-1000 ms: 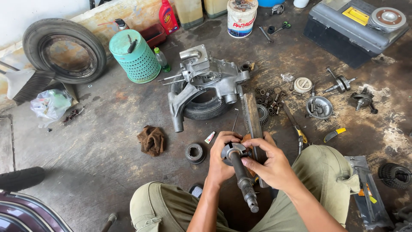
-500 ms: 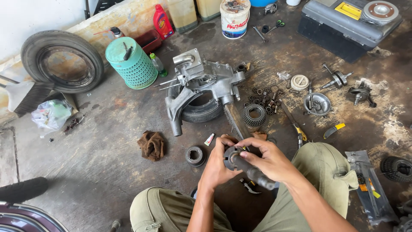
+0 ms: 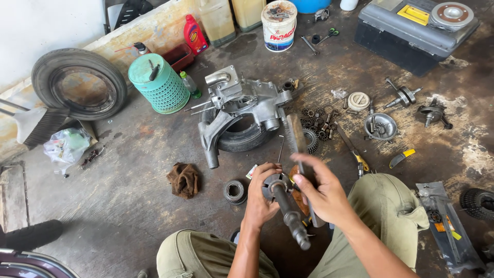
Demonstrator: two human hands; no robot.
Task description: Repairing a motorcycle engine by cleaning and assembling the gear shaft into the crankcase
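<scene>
**Head view: steadying a shaft for filing**

Head view: the left hand [image 3: 260, 198] wraps closed around the flanged end of a metal shaft [image 3: 286, 206] held above the lap. The right hand [image 3: 324, 193] pinches a long flat file [image 3: 297, 141] against it. Better to brace the shaft firmly and stroke evenly, clear of the gear [image 3: 235, 191] on the floor.

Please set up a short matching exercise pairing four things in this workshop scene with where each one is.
Things:
1. geared shaft
2. brown rag
3. green basket
4. loose gear

Places:
A. on the floor left of the left hand, close to it
B. held between the left hand and the right hand
C. near the wall, beside the old tyre
D. on the floor, left of the loose gear

Pairs: 1-B, 2-D, 3-C, 4-A
</scene>
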